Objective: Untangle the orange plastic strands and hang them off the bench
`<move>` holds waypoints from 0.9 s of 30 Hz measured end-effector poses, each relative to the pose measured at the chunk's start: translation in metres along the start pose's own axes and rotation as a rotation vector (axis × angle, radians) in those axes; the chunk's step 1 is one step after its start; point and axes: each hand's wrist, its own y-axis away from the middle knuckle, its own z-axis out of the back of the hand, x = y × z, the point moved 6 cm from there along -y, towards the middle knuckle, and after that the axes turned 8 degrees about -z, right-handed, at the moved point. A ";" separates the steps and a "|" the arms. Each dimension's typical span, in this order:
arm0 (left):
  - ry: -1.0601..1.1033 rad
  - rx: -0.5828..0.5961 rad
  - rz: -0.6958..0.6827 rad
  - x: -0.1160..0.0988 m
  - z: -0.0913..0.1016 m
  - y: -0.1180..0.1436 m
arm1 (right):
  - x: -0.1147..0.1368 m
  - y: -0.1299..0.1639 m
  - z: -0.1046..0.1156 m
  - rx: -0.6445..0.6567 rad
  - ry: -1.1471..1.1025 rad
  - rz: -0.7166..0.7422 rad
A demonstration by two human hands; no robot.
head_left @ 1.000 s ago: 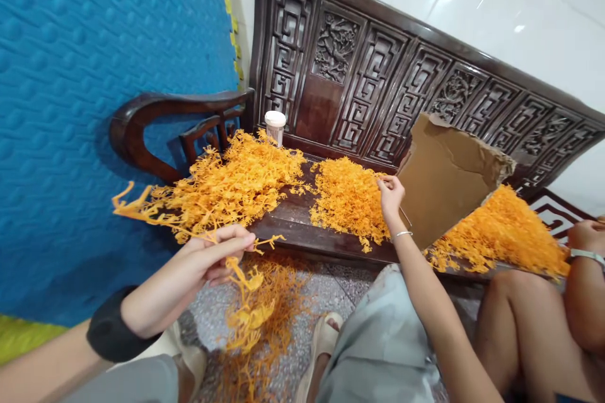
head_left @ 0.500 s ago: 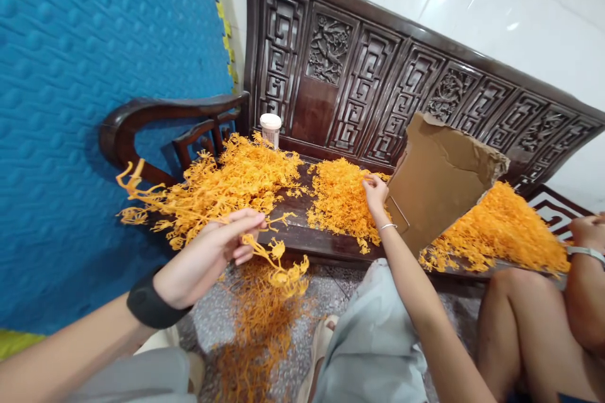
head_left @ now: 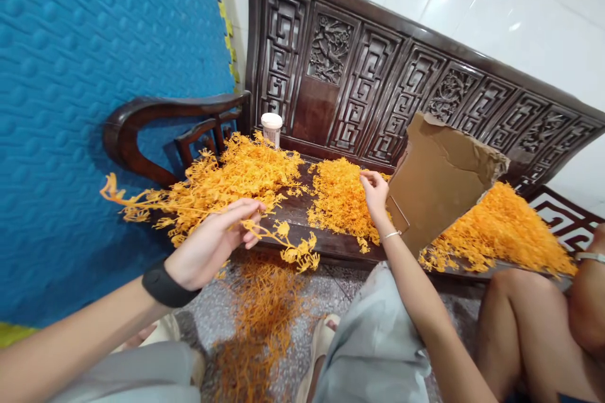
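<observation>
An orange sprig (head_left: 301, 254), thin-stemmed and branching into small clustered tips, is held in my left hand (head_left: 222, 233) between thumb and fingers. Its other end reaches out to the left past my wrist. Behind that hand lies a large left pile of orange sprigs (head_left: 255, 170) on the dark wooden bench seat (head_left: 295, 204). My right hand (head_left: 375, 194) is over the right edge of the middle pile of orange clusters (head_left: 338, 195), thumb and fingertips pinched together. Whatever is between those fingertips is too small to make out.
A cardboard sheet (head_left: 442, 182) stands tilted between the middle pile and a right-hand orange pile (head_left: 510, 227). A white lidded tub (head_left: 271, 129) is by the carved backrest (head_left: 314, 110). Orange stems (head_left: 265, 308) litter the floor. Another person's knee (head_left: 513, 293) is at right.
My left hand has shifted slightly up and right, and the sprig's right end has swung right and up. My right hand has moved slightly left, its fingertips still pinched.
</observation>
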 end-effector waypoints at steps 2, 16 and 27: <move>0.016 -0.007 -0.002 0.001 0.001 -0.003 | 0.022 0.019 -0.020 0.252 -0.062 0.009; -0.047 -0.034 -0.025 -0.003 -0.003 -0.003 | 0.091 0.121 -0.089 1.042 -0.089 0.102; -0.137 0.114 -0.021 -0.007 -0.001 0.005 | 0.066 0.096 -0.084 1.067 -0.292 -0.191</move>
